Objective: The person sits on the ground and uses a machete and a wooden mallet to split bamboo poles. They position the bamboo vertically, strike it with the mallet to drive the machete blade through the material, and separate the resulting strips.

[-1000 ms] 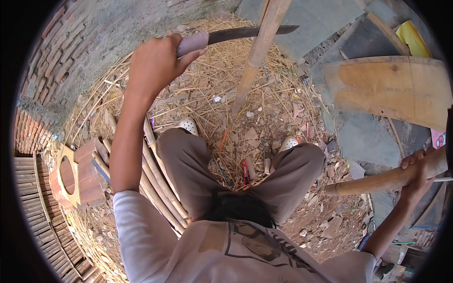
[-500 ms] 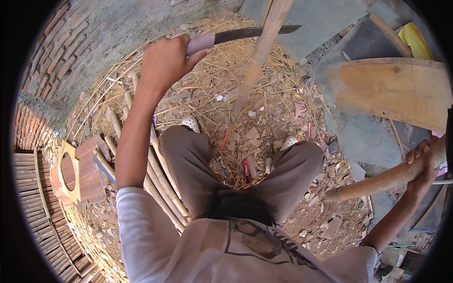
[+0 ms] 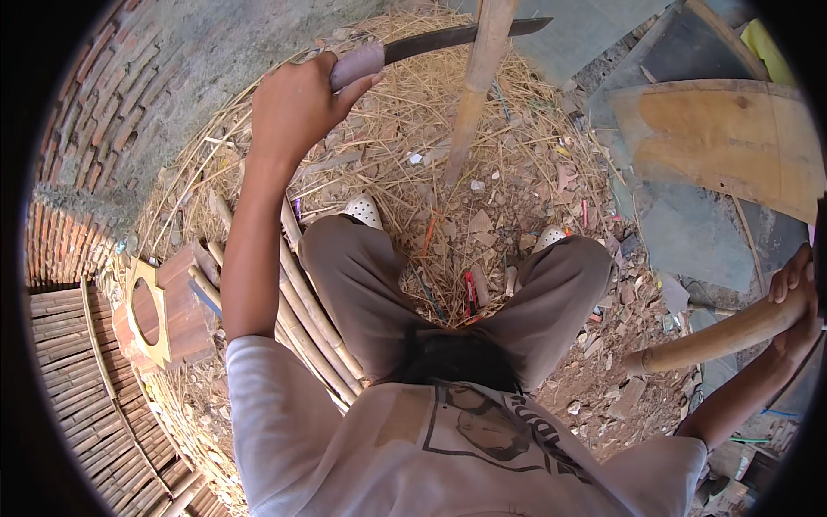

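My left hand (image 3: 297, 99) is closed around the light purple, wrapped handle of a machete (image 3: 431, 40). Its dark blade reaches right and crosses an upright bamboo pole (image 3: 472, 99) near the top of the view. The pole hides part of the blade; whether the edge is sunk into it I cannot tell. The pole's lower end meets the littered ground. Off to the right, my right hand (image 3: 791, 280) grips a thick bamboo club (image 3: 715, 339), held out sideways with its blunt end toward my knee.
Bamboo poles (image 3: 314, 310) lie beside my left leg, near a brown board (image 3: 185, 297) with a yellow ring-shaped frame (image 3: 142, 302). Straw (image 3: 413, 112) and rubble cover the ground. A brick wall (image 3: 103, 103) rises at left; a curved wooden panel (image 3: 715, 133) lies at right.
The whole view has shifted, moving the surroundings right and up in the picture. The club sits slightly lower against the ground behind it. Both hands keep their grips, and the blade still crosses the pole.
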The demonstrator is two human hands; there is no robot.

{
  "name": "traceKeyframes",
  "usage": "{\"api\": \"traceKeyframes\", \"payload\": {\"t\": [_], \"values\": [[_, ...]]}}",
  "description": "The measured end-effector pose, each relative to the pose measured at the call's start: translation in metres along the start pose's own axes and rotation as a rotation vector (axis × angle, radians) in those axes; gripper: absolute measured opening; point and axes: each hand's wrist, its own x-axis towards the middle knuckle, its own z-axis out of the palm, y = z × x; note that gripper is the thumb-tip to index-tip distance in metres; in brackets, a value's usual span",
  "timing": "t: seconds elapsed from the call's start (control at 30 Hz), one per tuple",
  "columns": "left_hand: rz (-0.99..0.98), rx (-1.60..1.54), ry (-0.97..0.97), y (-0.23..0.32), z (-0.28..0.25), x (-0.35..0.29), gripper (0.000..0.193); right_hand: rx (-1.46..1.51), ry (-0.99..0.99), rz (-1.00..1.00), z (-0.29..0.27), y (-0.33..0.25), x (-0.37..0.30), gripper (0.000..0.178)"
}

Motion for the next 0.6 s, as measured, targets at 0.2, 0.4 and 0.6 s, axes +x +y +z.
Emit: {"api": "traceKeyframes", "payload": {"t": [0.2, 0.4, 0.6], "values": [[0.015, 0.001, -0.009, 0.009, -0.004, -0.002, 0.052, -0.606, -0.044, 0.413, 0.034, 0.131, -0.011, 0.046], [0.082, 0.018, 0.053, 0.006, -0.003, 0.002, 0.053, -0.590, -0.047, 0.574, 0.020, 0.080, -0.011, 0.059], [0.050, -0.027, 0.008, 0.014, -0.003, 0.008, 0.053, -0.252, 0.241, -0.031, -0.003, 0.035, -0.011, 0.042]]}}
